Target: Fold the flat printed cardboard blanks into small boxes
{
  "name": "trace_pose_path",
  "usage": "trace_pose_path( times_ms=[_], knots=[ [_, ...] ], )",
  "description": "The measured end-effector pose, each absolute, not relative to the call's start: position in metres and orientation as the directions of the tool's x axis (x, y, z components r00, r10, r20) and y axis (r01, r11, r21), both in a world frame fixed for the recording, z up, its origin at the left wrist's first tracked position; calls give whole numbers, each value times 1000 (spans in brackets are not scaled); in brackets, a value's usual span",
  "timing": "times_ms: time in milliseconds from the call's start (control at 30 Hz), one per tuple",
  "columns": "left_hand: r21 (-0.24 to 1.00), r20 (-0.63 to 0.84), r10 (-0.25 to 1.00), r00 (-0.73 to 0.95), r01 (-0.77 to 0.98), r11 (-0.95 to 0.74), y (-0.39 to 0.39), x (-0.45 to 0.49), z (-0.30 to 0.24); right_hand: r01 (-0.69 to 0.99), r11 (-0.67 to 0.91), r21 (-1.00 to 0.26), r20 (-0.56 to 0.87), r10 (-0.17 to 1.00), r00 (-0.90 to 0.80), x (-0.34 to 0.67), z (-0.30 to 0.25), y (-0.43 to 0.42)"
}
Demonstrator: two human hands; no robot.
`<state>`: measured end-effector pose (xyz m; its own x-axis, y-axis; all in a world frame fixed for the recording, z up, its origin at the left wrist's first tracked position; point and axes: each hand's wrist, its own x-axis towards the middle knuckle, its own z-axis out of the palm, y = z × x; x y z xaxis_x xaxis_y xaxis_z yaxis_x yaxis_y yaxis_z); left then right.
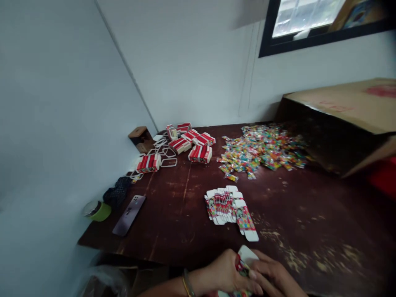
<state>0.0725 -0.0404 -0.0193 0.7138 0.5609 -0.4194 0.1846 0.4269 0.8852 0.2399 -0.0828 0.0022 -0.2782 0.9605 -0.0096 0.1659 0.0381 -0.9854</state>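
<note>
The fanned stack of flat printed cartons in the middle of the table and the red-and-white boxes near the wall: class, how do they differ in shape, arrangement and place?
The flat cartons lie unfolded and overlapping in one fanned stack; the red-and-white boxes are folded up into blocks and scattered loosely. The flat cartons lie nearer the person's hands, the left hand and right hand; the boxes lie far back by the wall. Both rest on the dark wooden table.
</note>
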Motion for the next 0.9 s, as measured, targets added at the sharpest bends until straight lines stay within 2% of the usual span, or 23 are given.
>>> trace_pose_path(
  times_ms=[167, 267, 433, 567, 700, 800, 900],
  knots=[
    [821, -487, 679, 549, 23, 571, -44, 70, -22, 253, -39, -967, -80, 985, -155, 238, -6, -82],
    [868, -424, 721, 549, 20, 495, -43, 63, -19, 205, -59, -977, -75, 994, -73, 234, -15, -90],
    [927, -370, 818, 440, 114, 357, -46, 62, -25, -8, -112, -994, -111, 962, 249, 218, -37, -108],
    [977, -213, 865, 454, 95, 191, -52, 62, -26, -76, -121, -990, -134, 970, 201, 212, -41, -116],
    [972, -227, 801, 555, 71, 226, -56, 58, -26, -145, -90, -985, -119, 972, 202, 207, -35, -121],
    [973, -228, 825, 518, 150, 176, -57, 54, -30, -147, -60, -987, -89, 975, 201, 203, -31, -127],
    [967, -149, 855, 497, 254, 21, -56, 51, -30, -152, -66, -986, -96, 975, 202, 203, -29, -130]
  ],
)
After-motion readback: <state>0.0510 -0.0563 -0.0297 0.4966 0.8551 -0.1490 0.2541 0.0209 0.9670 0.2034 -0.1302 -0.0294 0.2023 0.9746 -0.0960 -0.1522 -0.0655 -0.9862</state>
